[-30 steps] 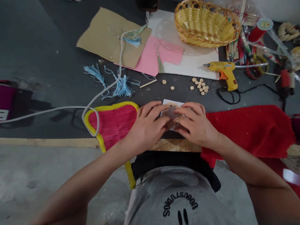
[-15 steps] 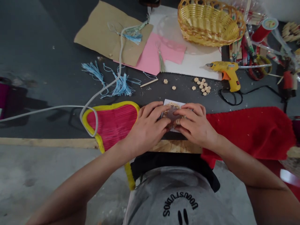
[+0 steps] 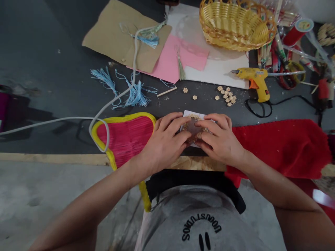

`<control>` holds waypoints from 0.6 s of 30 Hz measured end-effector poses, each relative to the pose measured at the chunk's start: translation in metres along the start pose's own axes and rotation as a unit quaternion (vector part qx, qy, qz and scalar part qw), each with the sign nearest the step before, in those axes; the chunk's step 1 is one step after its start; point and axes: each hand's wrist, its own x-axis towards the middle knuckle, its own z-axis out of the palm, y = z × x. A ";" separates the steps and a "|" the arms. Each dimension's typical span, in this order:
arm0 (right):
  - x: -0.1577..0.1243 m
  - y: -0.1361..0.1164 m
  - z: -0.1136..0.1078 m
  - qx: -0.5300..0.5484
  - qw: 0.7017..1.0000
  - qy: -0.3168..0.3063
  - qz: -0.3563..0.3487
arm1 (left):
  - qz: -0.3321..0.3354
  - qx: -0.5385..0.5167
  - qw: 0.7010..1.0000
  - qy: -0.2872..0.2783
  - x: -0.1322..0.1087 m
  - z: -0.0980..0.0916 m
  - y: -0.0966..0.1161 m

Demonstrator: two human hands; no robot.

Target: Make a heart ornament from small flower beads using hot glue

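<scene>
1. On my head view I count two hands, one white card (image 3: 187, 113) and one ring of pale beads (image 3: 194, 116) on it.
2. The ring lies between the left hand (image 3: 163, 141) and right hand (image 3: 222, 141), near the table's front edge; its far arc shows between the fingers.
3. Fingers of both hands bend over the ring's two sides, touching; I cannot tell whether either grip is clamped.
4. Beyond the hands I count two single flower pieces (image 3: 194, 98), plus a cluster (image 3: 230, 98) of about ten, one thin stick (image 3: 166, 92) and one yellow glue gun (image 3: 255, 78).
5. I also see one wicker basket (image 3: 237, 45), one red spool (image 3: 295, 36) and one red cloth (image 3: 277, 150), beside my right hand.
</scene>
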 end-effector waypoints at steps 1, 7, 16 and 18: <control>0.000 0.000 0.001 0.001 1.000 0.003 -0.001 | 0.002 0.003 1.000 0.002 0.000 0.000 0.000; 0.001 0.000 0.002 0.013 1.000 0.005 0.004 | 0.009 0.000 1.000 0.000 0.000 -0.001 0.000; 0.001 0.000 0.002 0.003 1.000 -0.005 -0.005 | 0.003 -0.002 1.000 -0.014 0.000 -0.002 -0.001; 0.001 0.000 0.002 0.005 1.000 0.000 -0.006 | 0.000 -0.003 1.000 -0.016 0.000 -0.003 -0.001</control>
